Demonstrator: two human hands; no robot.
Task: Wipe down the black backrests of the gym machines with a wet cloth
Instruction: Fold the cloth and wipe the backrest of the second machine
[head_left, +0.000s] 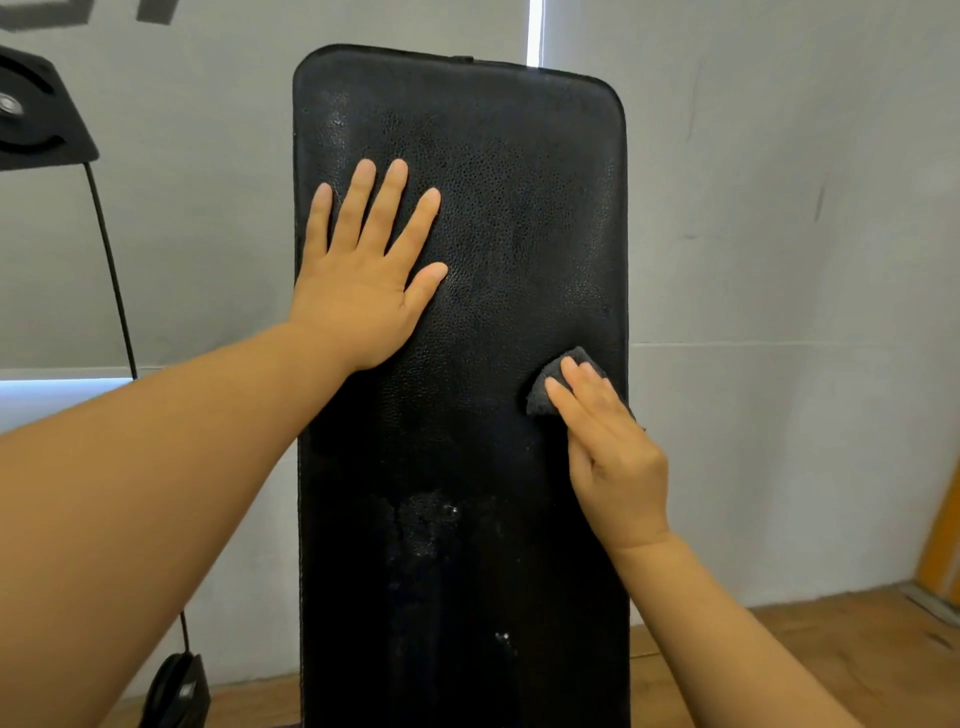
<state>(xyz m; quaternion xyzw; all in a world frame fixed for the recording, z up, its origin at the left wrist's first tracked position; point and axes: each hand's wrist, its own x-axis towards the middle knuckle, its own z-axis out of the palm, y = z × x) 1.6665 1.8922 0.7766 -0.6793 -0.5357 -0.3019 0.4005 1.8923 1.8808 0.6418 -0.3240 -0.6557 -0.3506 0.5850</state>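
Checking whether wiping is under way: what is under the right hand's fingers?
A folded dark grey cloth lies under the right hand, pressed against the black backrest near its right edge. Most of the cloth is covered by the fingers.

Left hand (358, 291) flat on black backrest (493, 208), right hand (613, 457) pressing grey cloth (545, 389)

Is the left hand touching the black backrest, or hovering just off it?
Touching. The head view shows the left hand laid flat on the upper left of the backrest, fingers spread, no gap visible beneath the palm. The right hand presses the cloth lower right.
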